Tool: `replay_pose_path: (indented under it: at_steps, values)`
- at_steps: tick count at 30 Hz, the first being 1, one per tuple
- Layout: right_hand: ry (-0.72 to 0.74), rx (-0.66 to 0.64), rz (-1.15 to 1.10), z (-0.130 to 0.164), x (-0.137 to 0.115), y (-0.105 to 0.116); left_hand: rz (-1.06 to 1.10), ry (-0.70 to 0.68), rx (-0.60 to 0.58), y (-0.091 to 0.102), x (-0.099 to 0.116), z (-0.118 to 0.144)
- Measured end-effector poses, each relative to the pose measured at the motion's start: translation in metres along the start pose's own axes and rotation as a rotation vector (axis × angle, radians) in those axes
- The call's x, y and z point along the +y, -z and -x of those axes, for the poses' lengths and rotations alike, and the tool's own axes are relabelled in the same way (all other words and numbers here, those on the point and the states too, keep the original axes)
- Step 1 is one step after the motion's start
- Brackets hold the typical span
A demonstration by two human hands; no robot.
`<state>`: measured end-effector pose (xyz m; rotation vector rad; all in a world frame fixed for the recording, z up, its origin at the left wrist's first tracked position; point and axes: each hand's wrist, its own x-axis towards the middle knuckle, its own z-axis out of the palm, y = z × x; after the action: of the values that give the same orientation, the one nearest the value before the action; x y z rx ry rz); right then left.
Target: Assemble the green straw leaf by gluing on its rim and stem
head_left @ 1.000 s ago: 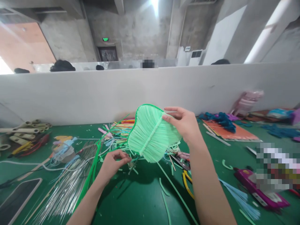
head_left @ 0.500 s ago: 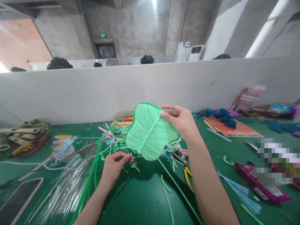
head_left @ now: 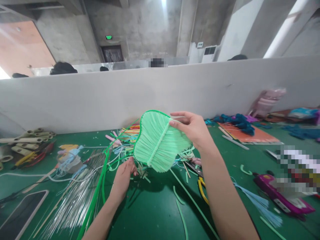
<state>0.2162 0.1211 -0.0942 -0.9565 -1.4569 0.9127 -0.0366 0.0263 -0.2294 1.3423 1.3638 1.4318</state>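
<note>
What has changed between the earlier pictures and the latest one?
The left hand moved up and right, to the stem end under the green leaf. The leaf dipped slightly towards it. The right hand kept its pinch on the leaf's upper edge. Nothing was let go; the table clutter stayed put.

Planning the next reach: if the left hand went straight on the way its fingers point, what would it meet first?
Probably the lower edge of the green fan-shaped piece, just beyond the left hand; the fingertips already sit among loose strip offcuts. Depth is unclear.
</note>
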Motion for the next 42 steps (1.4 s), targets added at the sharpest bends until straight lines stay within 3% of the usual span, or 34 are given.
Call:
replay_pose_path:
  at_steps: [5, 14, 22, 32, 37, 42]
  values:
    - [-0.024, 0.02, -0.019, -0.002, 0.005, 0.003, 0.016, -0.01, -0.087, 0.0, 0.009, 0.002]
    - [-0.022, -0.014, 0.002, -0.001, 0.005, -0.013, 0.017, 0.154, -0.234, -0.005, 0.006, 0.004]
    - [0.01, -0.05, -0.019, 0.004, 0.001, -0.028, 0.121, 0.237, -0.115, -0.006, 0.0, 0.004]
    - [0.045, -0.099, -0.165, 0.001, 0.011, -0.04, 0.251, 0.157, 0.052, -0.007, -0.002, 0.003]
    - [0.043, -0.113, -0.175, 0.003, 0.012, -0.045, 0.359, 0.102, 0.138, 0.004, 0.003, -0.002]
    - [0.011, -0.103, -0.161, 0.004, 0.015, -0.046, 0.372, 0.115, 0.121, 0.012, 0.007, -0.001]
